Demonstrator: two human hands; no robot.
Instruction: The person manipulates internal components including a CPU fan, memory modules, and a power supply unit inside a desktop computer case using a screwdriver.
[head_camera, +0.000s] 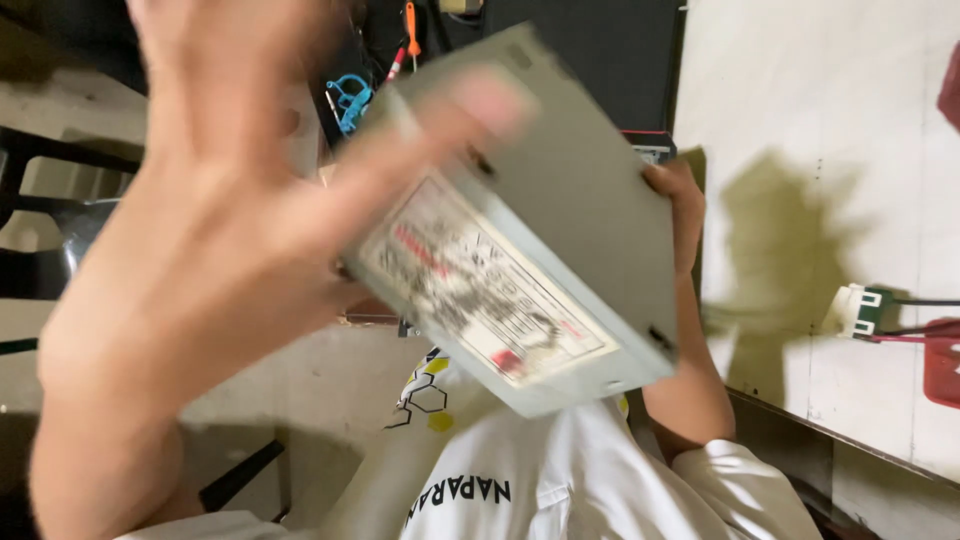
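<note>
Your left hand (215, 200) fills the left half of the frame, large and blurred, bare from the fingers (470, 105) down past the wrist, with no glove, ring or watch showing. Your right hand (678, 215) sits right of centre, its forearm bare too. At the bottom edge you wear a white shirt (560, 480) with short sleeves, dark lettering and a black-and-yellow hexagon pattern.

One head-worn view — very near, looking down past the left hand (215, 235) and grey metal box (560, 230) — toward the white shirt (560, 480).
</note>
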